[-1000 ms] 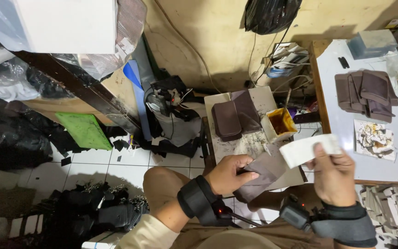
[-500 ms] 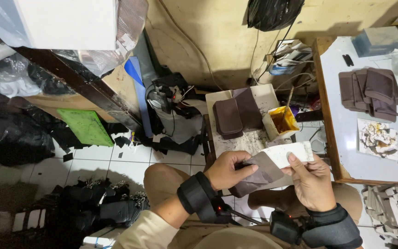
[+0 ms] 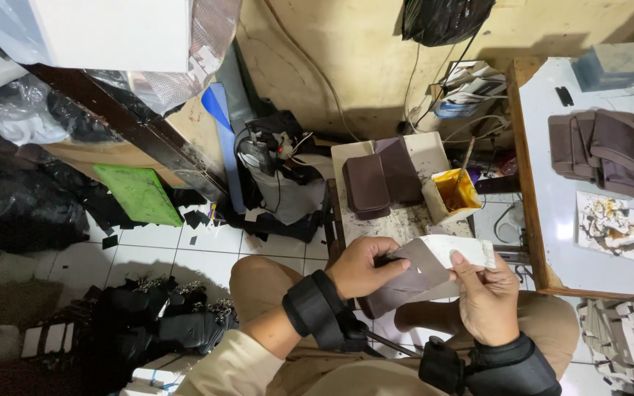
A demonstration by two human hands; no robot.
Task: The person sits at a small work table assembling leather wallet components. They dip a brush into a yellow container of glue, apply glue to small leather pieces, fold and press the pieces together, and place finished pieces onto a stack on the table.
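Note:
My left hand (image 3: 361, 265) grips a flat brown leather-like piece (image 3: 409, 277) by its upper left edge, above my lap. My right hand (image 3: 484, 293) pinches a white strip (image 3: 461, 249) that lies across the top right of that brown piece. Both hands are close together, almost touching. Just beyond them stands a small work stand (image 3: 412, 220) with a stack of brown pieces (image 3: 379, 180) and an open container of yellow glue (image 3: 452, 192) with a brush stick in it.
A white table (image 3: 566, 220) at the right carries more brown pieces (image 3: 602, 150) and a stained paper sheet (image 3: 609, 224). A green board (image 3: 139, 192), black bags and black scraps lie on the tiled floor at left. Cables run along the wall.
My right hand has come down and left with the white strip, from held apart at the right to lying against the brown piece. The left hand has stayed about where it was.

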